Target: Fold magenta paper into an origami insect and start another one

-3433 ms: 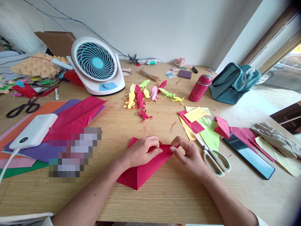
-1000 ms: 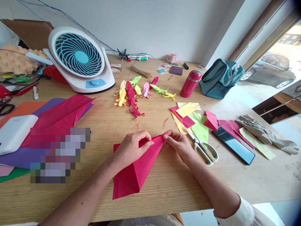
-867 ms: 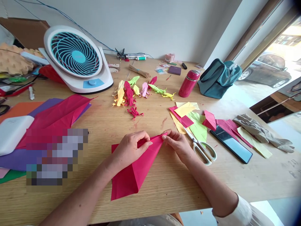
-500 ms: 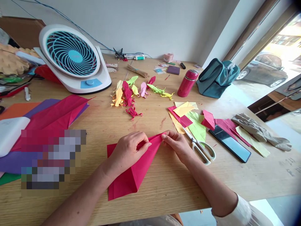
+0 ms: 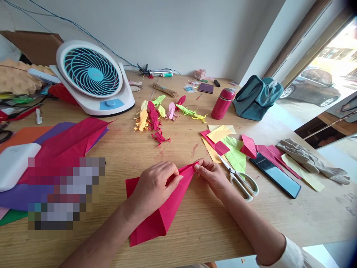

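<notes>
A sheet of red paper [image 5: 174, 206], partly folded, lies on the wooden table in front of me. My left hand [image 5: 160, 184] rests over its upper part, thumb and fingers pinching a folded edge. At the narrow tip on the upper right, my right hand [image 5: 210, 176] grips the paper between thumb and fingers. The sheet's lower left part lies flat, with a crease running down to its bottom edge. Close to my right hand are white-handled scissors [image 5: 241, 184], lying on green paper [image 5: 235, 152].
Several folded paper figures [image 5: 153, 117] sit mid-table. A fan [image 5: 93, 74] and coloured sheets [image 5: 67, 141] are on the left. On the right are a red flask [image 5: 223, 104], a teal bag [image 5: 255, 98], a phone [image 5: 276, 175], paper scraps [image 5: 220, 134] and gloves [image 5: 304, 156].
The whole view has shifted slightly, so things sit a little lower in it. Both hands keep their hold on the red paper, with hardly any movement.
</notes>
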